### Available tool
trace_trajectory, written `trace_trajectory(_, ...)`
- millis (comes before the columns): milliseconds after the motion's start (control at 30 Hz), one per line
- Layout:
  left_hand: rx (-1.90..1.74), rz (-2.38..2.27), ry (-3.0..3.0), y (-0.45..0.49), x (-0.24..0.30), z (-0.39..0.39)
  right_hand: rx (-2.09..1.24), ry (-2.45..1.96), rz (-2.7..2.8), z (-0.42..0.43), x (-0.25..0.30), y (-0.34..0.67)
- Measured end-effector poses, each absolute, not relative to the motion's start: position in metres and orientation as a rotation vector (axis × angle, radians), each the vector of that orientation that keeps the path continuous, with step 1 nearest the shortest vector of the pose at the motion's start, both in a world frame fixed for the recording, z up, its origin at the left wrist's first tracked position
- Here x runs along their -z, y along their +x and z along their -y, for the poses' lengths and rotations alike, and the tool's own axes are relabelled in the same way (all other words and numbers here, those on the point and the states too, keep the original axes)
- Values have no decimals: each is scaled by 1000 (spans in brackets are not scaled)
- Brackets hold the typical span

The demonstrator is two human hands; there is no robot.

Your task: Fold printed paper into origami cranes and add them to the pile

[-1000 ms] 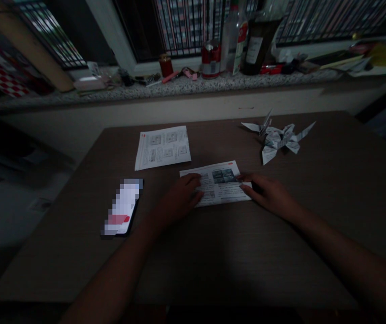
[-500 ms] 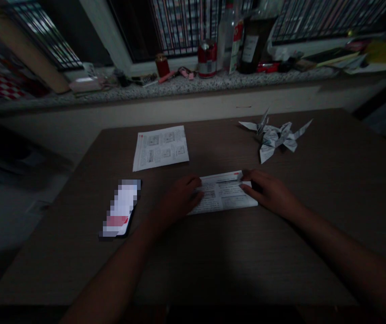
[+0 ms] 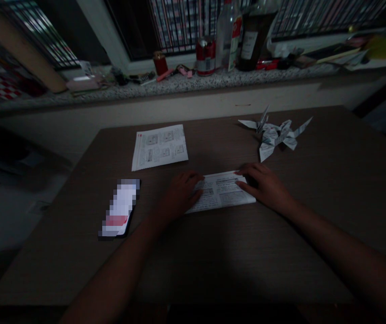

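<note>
A folded sheet of printed paper lies flat on the table as a wide strip. My left hand rests over its left end, thumb apart from the fingers, which press on the paper and cover that end. At the upper right part of the strip, my right hand has its fingertips on the long far edge. Its thumb is spread lower, on the printed face. Both hands are open, and neither grips the paper.
Left of my hands lies a phone with a lit, blurred screen. Farther back are another printed sheet and folded paper cranes. On the stone windowsill stand a red can, bottles and a small jar.
My right hand has shifted slightly left and up along the far edge. The top flap, lifted a little at the right before, now lies flatter. My left hand has hardly moved.
</note>
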State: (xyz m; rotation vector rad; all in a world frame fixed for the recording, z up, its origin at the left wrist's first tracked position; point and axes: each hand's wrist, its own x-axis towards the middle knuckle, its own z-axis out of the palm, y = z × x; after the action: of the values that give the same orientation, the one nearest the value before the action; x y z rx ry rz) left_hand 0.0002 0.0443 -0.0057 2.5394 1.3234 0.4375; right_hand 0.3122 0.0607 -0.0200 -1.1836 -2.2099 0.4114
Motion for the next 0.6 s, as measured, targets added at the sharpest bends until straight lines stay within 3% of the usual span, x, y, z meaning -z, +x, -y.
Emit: trace_trajectory(600,-439,-1303,2498,0,5,-43,-462,-1177,2197,-65,29,316)
